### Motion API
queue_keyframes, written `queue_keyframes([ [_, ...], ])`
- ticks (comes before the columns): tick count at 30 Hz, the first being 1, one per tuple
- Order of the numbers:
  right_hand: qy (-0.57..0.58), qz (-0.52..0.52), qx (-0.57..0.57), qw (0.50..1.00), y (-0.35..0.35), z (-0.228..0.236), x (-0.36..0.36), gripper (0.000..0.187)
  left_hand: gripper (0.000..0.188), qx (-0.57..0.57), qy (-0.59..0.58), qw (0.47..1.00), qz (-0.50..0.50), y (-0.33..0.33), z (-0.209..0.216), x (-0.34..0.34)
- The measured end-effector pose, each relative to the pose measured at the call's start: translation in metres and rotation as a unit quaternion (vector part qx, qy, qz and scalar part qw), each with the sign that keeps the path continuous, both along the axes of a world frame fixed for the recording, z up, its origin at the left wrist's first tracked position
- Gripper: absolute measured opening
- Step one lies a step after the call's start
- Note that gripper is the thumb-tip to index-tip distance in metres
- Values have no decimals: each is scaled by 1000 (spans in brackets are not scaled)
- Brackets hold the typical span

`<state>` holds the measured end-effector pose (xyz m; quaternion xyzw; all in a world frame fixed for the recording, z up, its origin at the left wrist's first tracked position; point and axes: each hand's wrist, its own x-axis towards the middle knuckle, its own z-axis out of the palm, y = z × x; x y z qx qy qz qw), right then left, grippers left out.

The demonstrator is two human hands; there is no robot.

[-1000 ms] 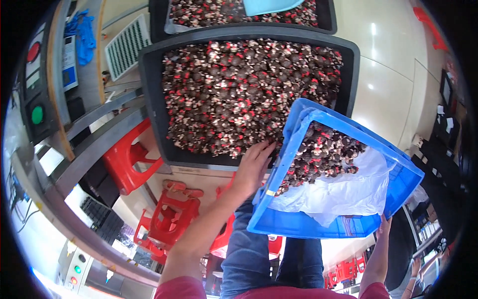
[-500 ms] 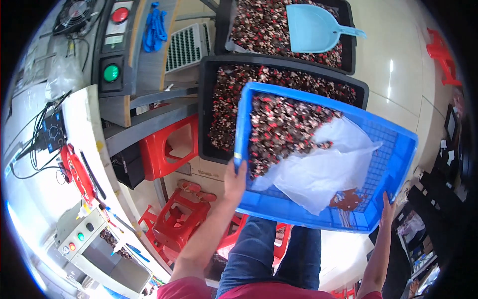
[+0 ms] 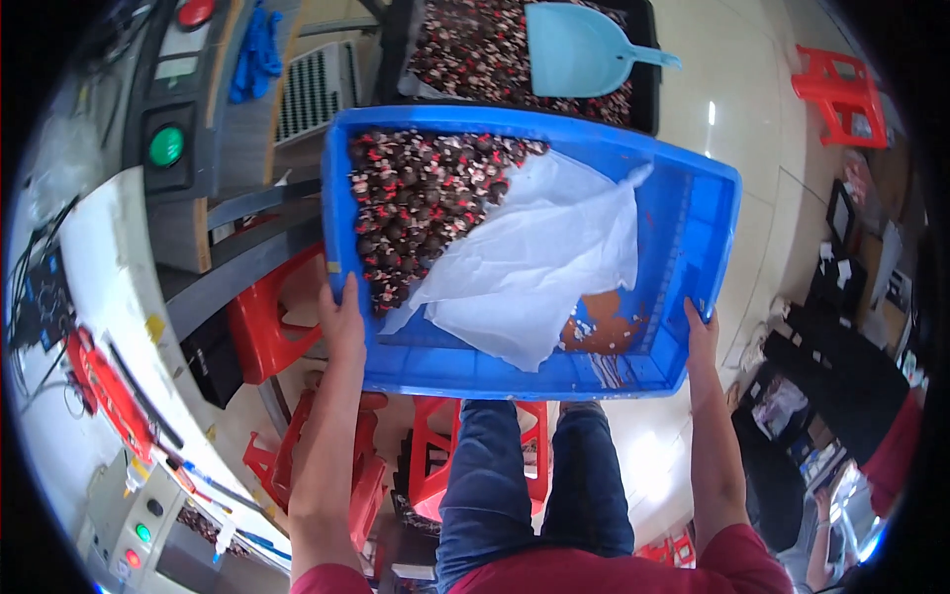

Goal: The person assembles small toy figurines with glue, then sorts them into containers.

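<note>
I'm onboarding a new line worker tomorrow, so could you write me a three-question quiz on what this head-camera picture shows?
1. True or false: both hands grip the blue crate, the left hand on one side wall and the right hand on the other.
2. What lies spread inside the crate beside the small dark and red pieces?
A. a white plastic sheet
B. a metal lid
C. a cardboard flap
3. Fill in: the light blue ______ rests on the pieces in the dark tray beyond the crate.

Key: 1 true; 2 A; 3 dustpan.
</note>
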<state>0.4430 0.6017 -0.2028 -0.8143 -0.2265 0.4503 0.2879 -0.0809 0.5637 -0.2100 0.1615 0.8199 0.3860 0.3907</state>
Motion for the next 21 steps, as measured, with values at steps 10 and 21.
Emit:
queue_keyframes([
  [10,-16,4,-14,1000,6,-8,16,36,49,-43,120,986,-110,16,-33,1],
  [21,-103,84,19,991,-9,2,111,40,60,-38,452,739,-498,-74,33,206],
])
